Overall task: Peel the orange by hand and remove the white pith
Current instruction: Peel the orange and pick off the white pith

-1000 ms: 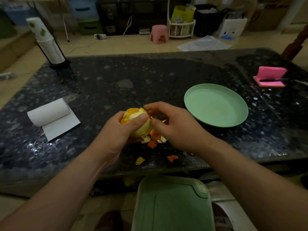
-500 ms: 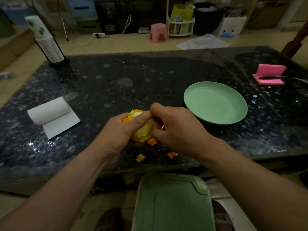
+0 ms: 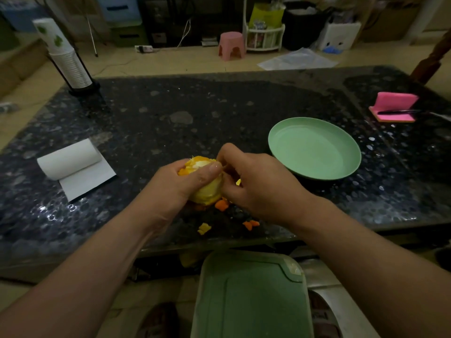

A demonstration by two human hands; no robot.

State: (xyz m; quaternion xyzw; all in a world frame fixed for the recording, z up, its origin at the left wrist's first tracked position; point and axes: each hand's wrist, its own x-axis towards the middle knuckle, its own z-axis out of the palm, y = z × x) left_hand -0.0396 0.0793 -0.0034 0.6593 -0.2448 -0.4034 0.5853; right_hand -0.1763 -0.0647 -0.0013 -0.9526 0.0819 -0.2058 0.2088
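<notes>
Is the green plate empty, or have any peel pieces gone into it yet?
Empty. The green plate shows only its bare inside; the peel scraps lie on the table, outside it.

The orange [image 3: 207,191] is mostly peeled. Pale yellow pith covers its near side, and a cap of bright rind [image 3: 195,160] with a white patch remains on top. It sits upright between the two sets of fingers. The left fingers [image 3: 210,170] wrap its left side with the thumb across the front, and the right fingers [image 3: 225,154] pinch the rind at its upper right edge. On the tabletop [image 3: 170,132], an orange scrap [image 3: 221,204] lies just under the fruit, below the right fingers. A yellow scrap [image 3: 204,228] and a third scrap [image 3: 251,224] lie nearer the body.
</notes>
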